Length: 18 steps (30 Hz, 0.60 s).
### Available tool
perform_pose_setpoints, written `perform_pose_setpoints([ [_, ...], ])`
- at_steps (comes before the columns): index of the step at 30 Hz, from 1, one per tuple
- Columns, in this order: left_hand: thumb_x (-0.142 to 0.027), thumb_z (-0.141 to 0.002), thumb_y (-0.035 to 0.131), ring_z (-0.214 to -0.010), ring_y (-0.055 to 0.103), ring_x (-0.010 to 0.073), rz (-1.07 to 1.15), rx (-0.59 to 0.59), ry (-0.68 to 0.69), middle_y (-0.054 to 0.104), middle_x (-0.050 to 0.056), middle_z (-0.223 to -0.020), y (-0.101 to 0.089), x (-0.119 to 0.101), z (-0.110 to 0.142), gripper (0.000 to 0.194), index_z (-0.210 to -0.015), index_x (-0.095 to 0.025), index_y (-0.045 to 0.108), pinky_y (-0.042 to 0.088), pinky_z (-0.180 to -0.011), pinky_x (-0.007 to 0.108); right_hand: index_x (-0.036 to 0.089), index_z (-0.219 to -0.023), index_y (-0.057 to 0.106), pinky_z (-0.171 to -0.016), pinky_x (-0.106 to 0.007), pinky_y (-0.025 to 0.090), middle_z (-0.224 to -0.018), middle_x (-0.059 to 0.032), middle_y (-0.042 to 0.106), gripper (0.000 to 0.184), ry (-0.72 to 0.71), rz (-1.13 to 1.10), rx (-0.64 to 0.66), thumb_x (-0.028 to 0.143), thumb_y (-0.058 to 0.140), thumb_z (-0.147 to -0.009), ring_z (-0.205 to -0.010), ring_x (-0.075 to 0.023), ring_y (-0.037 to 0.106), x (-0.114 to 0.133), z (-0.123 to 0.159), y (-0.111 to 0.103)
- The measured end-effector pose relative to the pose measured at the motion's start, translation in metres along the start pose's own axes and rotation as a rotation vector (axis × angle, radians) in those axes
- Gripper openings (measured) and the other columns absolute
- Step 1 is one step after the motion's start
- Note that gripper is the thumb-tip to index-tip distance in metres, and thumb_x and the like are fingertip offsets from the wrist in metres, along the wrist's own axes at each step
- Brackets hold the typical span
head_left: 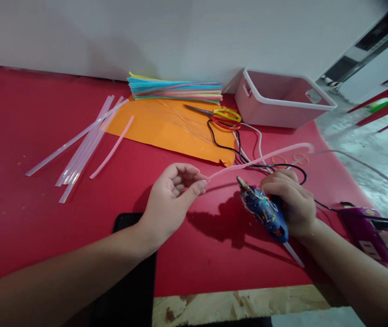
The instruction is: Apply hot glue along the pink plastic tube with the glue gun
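Between thumb and fingertips, my left hand (173, 200) pinches one end of a pink pipe cleaner (262, 157), which stretches to the right and bends at its far end. My right hand (291, 200) is wrapped round the handle of a blue hot glue gun (265, 211), smeared with dried glue. The gun's metal nozzle points up and left, a little below the pipe cleaner and apart from it. A clear glue stick (293, 254) protrudes from the gun's rear. My right fingers are partly hidden behind the gun.
Glue sticks (87, 145) and a short pink pipe cleaner (112, 147) lie left. An orange envelope (146, 129), pipe cleaner bundle (176, 88), scissors (226, 116) and pink basket (282, 109) are behind. Cables cross right, near a purple power strip (360, 231). A black tray-like object (129, 281) lies front left.
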<state>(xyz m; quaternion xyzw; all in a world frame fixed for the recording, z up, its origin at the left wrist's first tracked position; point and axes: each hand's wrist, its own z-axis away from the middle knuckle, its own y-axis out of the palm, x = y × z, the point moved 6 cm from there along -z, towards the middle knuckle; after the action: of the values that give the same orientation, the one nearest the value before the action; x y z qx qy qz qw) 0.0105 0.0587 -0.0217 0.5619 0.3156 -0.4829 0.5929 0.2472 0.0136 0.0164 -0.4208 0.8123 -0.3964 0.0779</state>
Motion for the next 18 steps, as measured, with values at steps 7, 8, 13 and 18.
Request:
perform_pose_setpoints([
  [7, -0.006, -0.083, 0.086, -0.075, 0.072, 0.0095, 0.231, 0.016, -0.24, 0.075, -0.002, -0.081, 0.004, 0.017, -0.001, 0.03, -0.105, -0.015, 0.067, 0.062, -0.081, 0.022, 0.024, -0.102, 0.063, -0.072, -0.04, 0.048, -0.076, -0.0015, 0.068, 0.005, -0.035, 0.017, 0.089, 0.021, 0.059, -0.103, -0.065, -0.0185, 0.063, 0.003, 0.0, 0.006],
  [8, -0.005, -0.083, 0.087, -0.075, 0.073, 0.0093, 0.242, 0.034, -0.253, 0.075, -0.002, -0.082, 0.005, 0.018, 0.0, 0.032, -0.107, -0.015, 0.067, 0.062, -0.08, 0.022, 0.023, -0.103, 0.062, -0.072, -0.04, 0.048, -0.076, -0.0018, 0.069, 0.005, -0.044, 0.016, 0.104, 0.023, 0.058, -0.104, -0.065, -0.0186, 0.063, 0.003, 0.0, 0.007],
  [13, -0.009, -0.08, 0.092, -0.075, 0.075, 0.0099, 0.265, 0.13, -0.251, 0.08, -0.001, -0.087, 0.01, 0.017, 0.001, 0.041, -0.112, -0.017, 0.068, 0.061, -0.075, 0.02, 0.023, -0.105, 0.061, -0.074, -0.041, 0.047, -0.076, -0.0018, 0.068, 0.008, -0.042, 0.012, 0.113, 0.027, 0.055, -0.106, -0.066, -0.0196, 0.064, 0.003, 0.001, 0.009],
  [18, -0.01, -0.078, 0.094, -0.071, 0.073, 0.0099, 0.306, 0.145, -0.242, 0.079, -0.003, -0.079, 0.011, 0.016, 0.002, 0.041, -0.11, -0.018, 0.069, 0.063, -0.074, 0.02, 0.024, -0.105, 0.062, -0.072, -0.041, 0.047, -0.075, -0.0016, 0.069, 0.01, -0.036, 0.012, 0.103, 0.028, 0.053, -0.107, -0.065, -0.0203, 0.064, 0.001, 0.003, 0.008],
])
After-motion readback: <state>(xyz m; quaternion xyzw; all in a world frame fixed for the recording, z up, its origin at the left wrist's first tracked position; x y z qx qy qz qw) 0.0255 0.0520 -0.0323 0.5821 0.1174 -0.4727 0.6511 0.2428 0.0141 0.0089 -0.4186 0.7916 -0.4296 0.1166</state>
